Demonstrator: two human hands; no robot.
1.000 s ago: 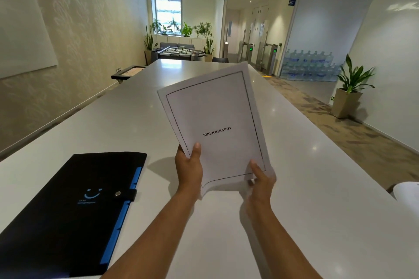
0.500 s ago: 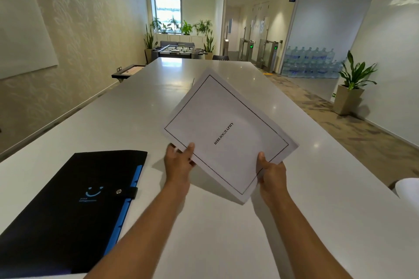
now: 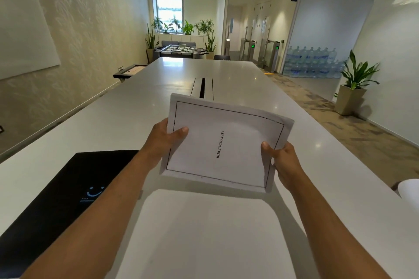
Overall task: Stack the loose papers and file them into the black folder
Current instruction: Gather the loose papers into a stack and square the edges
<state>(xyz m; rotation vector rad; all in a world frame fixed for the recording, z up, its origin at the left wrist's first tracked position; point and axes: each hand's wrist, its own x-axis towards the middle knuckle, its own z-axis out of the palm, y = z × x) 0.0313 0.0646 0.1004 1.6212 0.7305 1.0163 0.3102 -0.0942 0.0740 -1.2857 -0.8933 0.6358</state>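
Observation:
I hold a stack of white papers (image 3: pixel 224 142) above the table, turned sideways so the word BIBLIOGRAPHY on the top sheet reads bottom to top. My left hand (image 3: pixel 165 140) grips the stack's left edge, thumb on top. My right hand (image 3: pixel 281 158) grips the lower right edge, thumb on top too. The black folder (image 3: pixel 61 199) lies shut on the table at the lower left, with a blue smile mark on its cover. My left forearm hides part of the folder.
The long white table (image 3: pixel 204 233) runs far ahead, with a cable slot (image 3: pixel 202 88) just beyond the papers. A white rounded object (image 3: pixel 410 190) sits at the right edge. A potted plant (image 3: pixel 353 88) and stacked water bottles (image 3: pixel 310 63) stand on the floor to the right.
The papers have been rotated clockwise from upright to sideways and lowered towards the table. Both hands shifted from the bottom edge to the stack's left and right sides.

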